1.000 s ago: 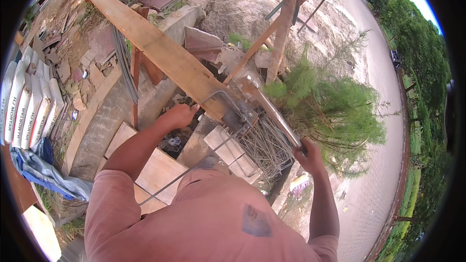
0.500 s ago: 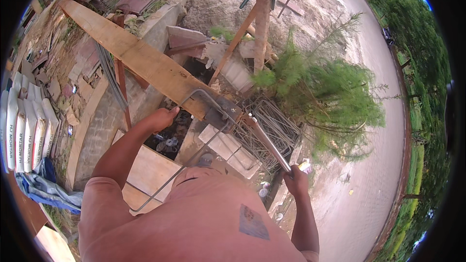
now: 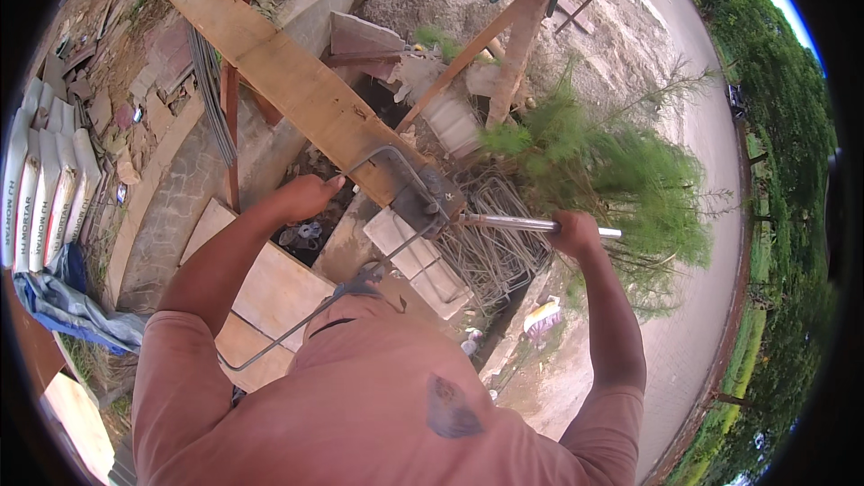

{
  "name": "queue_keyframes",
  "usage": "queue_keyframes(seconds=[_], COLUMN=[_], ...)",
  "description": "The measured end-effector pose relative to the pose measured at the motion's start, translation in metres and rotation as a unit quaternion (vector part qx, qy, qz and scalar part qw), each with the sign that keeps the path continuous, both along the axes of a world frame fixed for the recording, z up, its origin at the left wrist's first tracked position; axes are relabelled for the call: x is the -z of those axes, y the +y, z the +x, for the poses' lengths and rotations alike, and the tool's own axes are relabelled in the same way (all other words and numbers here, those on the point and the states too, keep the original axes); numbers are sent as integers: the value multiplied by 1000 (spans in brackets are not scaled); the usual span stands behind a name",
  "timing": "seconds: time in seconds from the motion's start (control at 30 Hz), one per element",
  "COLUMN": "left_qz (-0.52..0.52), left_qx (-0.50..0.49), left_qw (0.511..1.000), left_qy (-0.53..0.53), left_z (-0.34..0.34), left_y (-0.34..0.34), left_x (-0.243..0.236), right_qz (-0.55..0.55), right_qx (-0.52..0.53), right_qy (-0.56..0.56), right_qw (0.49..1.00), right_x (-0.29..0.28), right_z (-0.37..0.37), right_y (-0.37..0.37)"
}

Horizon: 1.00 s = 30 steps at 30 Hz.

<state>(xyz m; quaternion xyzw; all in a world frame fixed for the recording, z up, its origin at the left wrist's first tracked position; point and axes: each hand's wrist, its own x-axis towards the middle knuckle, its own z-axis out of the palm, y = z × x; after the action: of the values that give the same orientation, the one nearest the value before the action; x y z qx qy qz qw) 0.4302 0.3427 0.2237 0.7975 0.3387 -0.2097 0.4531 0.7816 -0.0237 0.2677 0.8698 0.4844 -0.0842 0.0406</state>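
My right hand (image 3: 576, 234) is wrapped round a silver metal pipe (image 3: 508, 222) near its outer end. The pipe points sideways, its inner end at a dark metal plate (image 3: 416, 209) on the near end of a long wooden plank (image 3: 297, 81). Across the plate lies a thin steel rod (image 3: 382, 263), bent into a hook at the plank; its long tail runs back past my left side. My left hand (image 3: 308, 198) is beside the plank's left edge, close to the hook's end. Its fingers are curled with the thumb forward, and what they hold is hidden.
Beyond the plate lies a pile of bent steel stirrups (image 3: 495, 261), beside a leafy green branch (image 3: 612, 180). Wooden posts (image 3: 526, 45) brace the plank area. White sacks (image 3: 45, 189) are stacked at left above a blue tarp (image 3: 67, 297). Bundled rods (image 3: 209, 81) hang by the plank.
My right hand has swung the pipe forward, from slanting back toward me to pointing almost straight right. My left hand stays by the plank's edge. The view has shifted slightly.
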Motion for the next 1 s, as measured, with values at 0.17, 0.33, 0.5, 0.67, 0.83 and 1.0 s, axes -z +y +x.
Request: queue_keyframes(seconds=[0.17, 0.33, 0.5, 0.67, 0.83, 1.0], left_qz=[14, 36, 50, 48, 50, 56], left_qx=[-5, -13, 6, 2, -3, 6], left_qw=[1000, 999, 999, 999, 998, 997], left_qy=[-2, 11, 11, 21, 25, 47], left_z=[-1, 0, -1, -1, -1, -2], left_y=[0, -3, -1, -2, -5, -1], left_x=[1, -2, 1, -4, -11, -2], right_qz=[5, -39, 34, 22, 32, 13], right_qx=[-84, -161, -235, -236, -238, -214], right_qy=[-12, -33, -32, -22, -10, 7], right_qw=[996, 986, 971, 971, 971, 977], right_x=[-4, -7, -9, 1, 2, 14], right_z=[19, 41, 47, 53, 50, 51], right_y=[37, 61, 77, 85, 88, 80])
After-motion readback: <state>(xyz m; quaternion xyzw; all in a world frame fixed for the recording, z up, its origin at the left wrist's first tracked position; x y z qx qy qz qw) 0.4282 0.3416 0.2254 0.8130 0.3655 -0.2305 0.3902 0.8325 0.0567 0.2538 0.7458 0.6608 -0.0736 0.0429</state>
